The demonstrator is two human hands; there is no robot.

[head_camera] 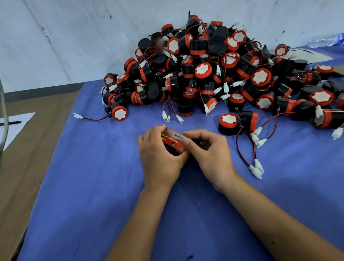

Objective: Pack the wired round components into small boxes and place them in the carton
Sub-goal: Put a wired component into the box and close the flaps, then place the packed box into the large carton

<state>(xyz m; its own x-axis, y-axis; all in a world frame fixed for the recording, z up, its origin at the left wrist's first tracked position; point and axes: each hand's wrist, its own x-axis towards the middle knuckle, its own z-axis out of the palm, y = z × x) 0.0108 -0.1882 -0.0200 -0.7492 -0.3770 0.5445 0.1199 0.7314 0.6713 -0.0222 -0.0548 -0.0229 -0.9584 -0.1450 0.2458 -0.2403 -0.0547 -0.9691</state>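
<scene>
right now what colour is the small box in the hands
Red small cardboard box with black lettering and a pale strip, in the head view.

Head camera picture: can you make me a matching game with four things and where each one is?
Things:
1. small red box
2. pile of wired round components
3. clear plastic bottle
4. white paper sheet

Places:
A. far right, by the wall
B. left, on brown cardboard
C. held in both hands
D. middle back of the blue cloth

Pairs: 1-C, 2-D, 3-A, 4-B
</scene>
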